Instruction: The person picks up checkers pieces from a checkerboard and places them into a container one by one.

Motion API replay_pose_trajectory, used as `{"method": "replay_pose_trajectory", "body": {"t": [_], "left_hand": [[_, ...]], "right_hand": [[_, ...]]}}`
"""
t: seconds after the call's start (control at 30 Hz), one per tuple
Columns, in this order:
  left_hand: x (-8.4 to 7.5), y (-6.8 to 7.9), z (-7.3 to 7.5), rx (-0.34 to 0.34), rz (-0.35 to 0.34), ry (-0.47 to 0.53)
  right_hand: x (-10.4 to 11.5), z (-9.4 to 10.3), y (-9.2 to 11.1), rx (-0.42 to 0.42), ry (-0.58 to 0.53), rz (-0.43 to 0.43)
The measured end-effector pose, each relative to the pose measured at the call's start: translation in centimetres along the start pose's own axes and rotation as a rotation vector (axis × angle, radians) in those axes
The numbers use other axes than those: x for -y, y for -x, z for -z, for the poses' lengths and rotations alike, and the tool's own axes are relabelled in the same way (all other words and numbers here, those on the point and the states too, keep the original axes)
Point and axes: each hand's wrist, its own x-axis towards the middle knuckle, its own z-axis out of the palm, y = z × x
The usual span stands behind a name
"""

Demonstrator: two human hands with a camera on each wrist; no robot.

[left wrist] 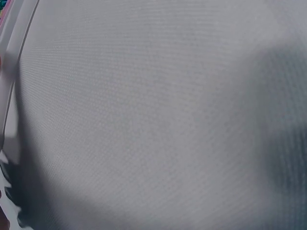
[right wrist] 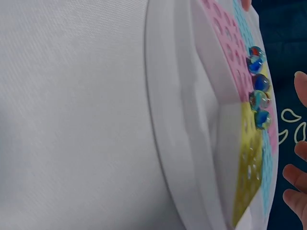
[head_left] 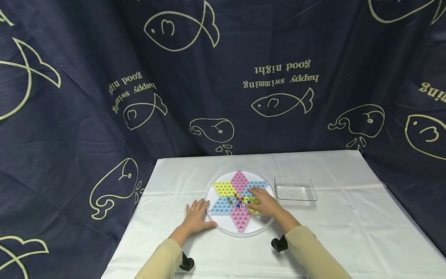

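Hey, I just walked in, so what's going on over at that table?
A person has both hands at a round game board with a colourful star on it. The left hand is at the board's left edge, and the right hand hovers over its right side, fingers spread. Marbles sit clustered around the star's middle. A clear dish stands to the board's right.

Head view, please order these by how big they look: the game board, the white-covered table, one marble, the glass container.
1. White-covered table
2. Game board
3. Glass container
4. One marble; the marbles look too alike to rank individually.
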Motion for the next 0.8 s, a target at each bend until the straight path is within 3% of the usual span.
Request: {"method": "replay_pose_trajectory", "body": {"t": [0.27,0.8], "left_hand": [[0.4,-0.4,0.1,0.005,-0.012,0.02],[0.6,-0.5,-0.4,0.001,-0.015,0.034]], "right_hand": [[0.0,-1.0,-0.1,-0.002,0.006,-0.039],[-1.2,-2.3,-0.2,-0.079,0.104,-0.006]]}}
